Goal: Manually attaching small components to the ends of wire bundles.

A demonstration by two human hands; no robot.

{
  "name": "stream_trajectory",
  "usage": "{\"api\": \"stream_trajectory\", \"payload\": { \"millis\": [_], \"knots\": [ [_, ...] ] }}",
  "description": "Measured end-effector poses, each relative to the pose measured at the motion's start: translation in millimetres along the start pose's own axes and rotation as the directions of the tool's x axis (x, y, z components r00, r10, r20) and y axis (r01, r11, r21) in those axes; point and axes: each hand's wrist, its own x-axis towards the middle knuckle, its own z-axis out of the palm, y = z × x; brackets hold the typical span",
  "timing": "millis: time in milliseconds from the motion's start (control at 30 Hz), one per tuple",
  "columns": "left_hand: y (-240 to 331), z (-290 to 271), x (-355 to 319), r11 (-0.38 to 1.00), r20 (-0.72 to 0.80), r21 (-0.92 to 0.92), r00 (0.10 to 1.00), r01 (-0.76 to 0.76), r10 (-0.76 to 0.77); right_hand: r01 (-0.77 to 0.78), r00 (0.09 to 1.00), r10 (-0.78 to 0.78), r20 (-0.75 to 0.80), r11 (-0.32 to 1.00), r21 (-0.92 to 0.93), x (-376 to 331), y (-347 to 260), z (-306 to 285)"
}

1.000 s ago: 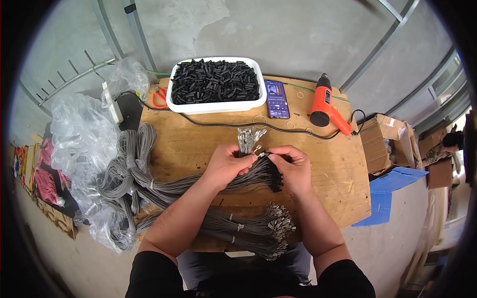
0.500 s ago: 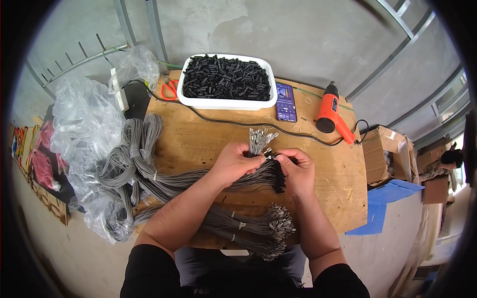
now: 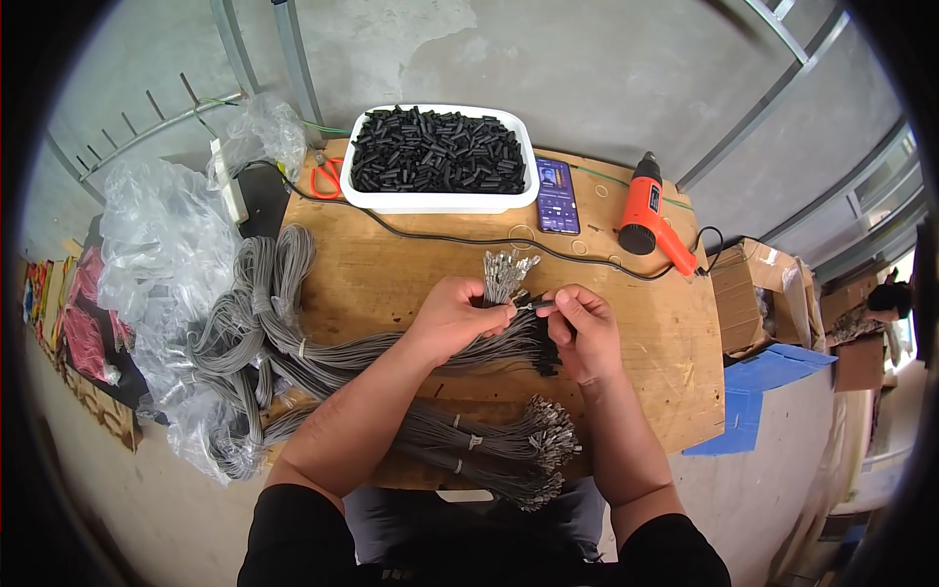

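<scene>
My left hand [image 3: 452,318] is closed round a bunch of grey wires, whose bare metal terminals [image 3: 507,274] fan upward above its thumb. Between thumb and fingertips, my right hand [image 3: 587,338] pinches a short black sleeve [image 3: 543,304]. The sleeve's left end meets a single terminal at the left thumb; whether it is over the terminal I cannot tell. Beneath my hands lie grey wires with black-sleeved ends [image 3: 548,360]. Nearer to me, tied bundles of grey wire [image 3: 440,430] end in a cluster of bare metal terminals [image 3: 553,440].
A white tub [image 3: 440,203] of black sleeves stands at the back, with orange-handled scissors [image 3: 326,180] to its left and a phone [image 3: 558,201] to its right. A red heat gun [image 3: 646,210] trails a black cable. Clear plastic bags [image 3: 161,235] and looped wire [image 3: 264,293] fill the left side.
My right hand has shifted slightly, and the black sleeve between its fingers now shows more plainly. My left hand keeps its grip on the bunch. The whole view has tilted a little.
</scene>
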Motion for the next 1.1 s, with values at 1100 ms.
{"api": "stream_trajectory", "payload": {
  "millis": [1100],
  "knots": [
    [2.7,2.5,-2.2,0.995,0.012,0.099,1.000,-0.028,0.027,-0.189,0.979,0.182,0.089,0.979,0.081,-2.3,0.5,0.8]
  ]
}}
